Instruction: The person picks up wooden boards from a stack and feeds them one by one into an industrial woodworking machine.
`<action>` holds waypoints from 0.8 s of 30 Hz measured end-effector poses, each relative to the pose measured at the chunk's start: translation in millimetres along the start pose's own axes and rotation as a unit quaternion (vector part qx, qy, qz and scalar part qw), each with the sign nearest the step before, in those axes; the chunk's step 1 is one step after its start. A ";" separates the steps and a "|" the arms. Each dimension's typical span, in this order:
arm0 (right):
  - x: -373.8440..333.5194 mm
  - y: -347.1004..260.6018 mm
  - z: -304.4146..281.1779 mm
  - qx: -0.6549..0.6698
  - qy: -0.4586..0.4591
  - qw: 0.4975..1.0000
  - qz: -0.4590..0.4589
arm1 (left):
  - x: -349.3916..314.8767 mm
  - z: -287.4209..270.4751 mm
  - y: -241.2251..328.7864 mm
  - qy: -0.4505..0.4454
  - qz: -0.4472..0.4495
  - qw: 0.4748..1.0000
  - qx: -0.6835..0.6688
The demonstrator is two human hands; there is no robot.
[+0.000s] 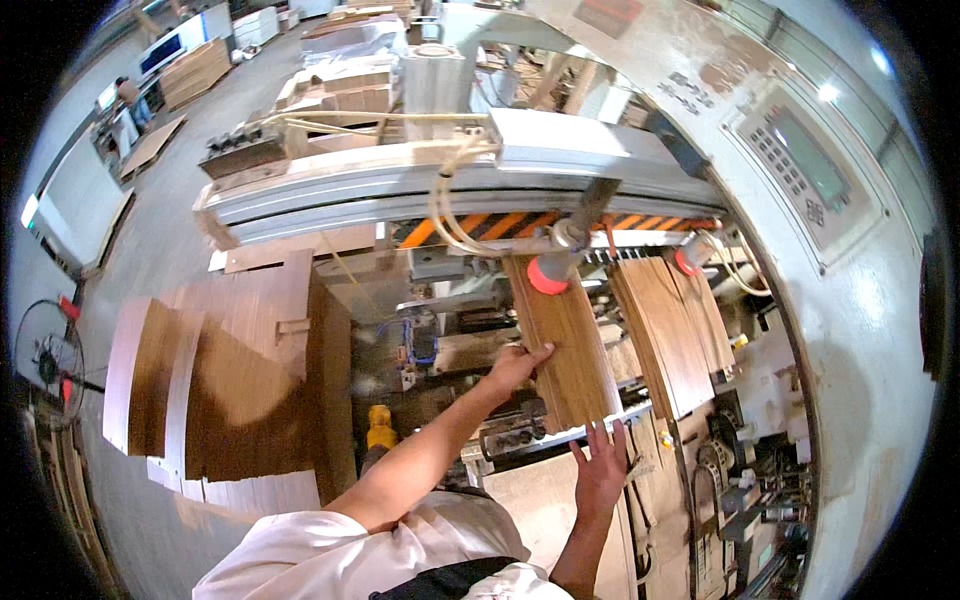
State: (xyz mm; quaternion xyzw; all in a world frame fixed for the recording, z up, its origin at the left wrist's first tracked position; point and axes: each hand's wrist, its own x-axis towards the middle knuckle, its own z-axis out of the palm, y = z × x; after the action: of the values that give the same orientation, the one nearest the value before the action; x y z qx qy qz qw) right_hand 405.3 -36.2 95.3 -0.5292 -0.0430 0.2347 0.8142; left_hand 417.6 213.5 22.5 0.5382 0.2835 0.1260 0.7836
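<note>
A brown wood-grain board lies lengthwise on the machine bed in front of me. My left hand is closed on its left edge, thumb on top, the other fingers partly hidden at the side. At the board's near end, my right hand is open with fingers apart, the fingertips at the edge; whether they press on it I cannot tell. A clamp with a red-orange round foot stands over the far part of the board. To the right lie more wood-grain boards, with a second red-footed clamp at their far end.
Stacked brown panels stand at my left. A metal beam with black-and-orange striping crosses beyond the boards. On the right rises a grey machine cabinet with a control panel. Hoses hang from the beam. Far left, a person stands in the background.
</note>
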 end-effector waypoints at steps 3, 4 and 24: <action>0.5 4.9 4.7 -0.052 0.001 0.999 -0.009 | 3.1 1.1 -5.5 -0.003 0.066 0.998 -0.021; -0.9 4.8 5.0 -0.072 -0.009 0.997 -0.019 | 5.5 -0.5 -3.7 -0.053 0.054 0.997 -0.003; 5.9 18.1 -15.2 -0.016 0.024 0.999 -0.029 | -18.1 -11.2 30.6 -0.033 -0.029 0.994 0.101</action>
State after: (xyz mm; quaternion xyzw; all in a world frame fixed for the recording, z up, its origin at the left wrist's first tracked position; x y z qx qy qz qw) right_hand 409.3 -40.5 71.6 -0.5458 -0.0428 0.1975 0.8131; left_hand 399.8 224.9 53.1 0.6101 0.2838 0.0564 0.7376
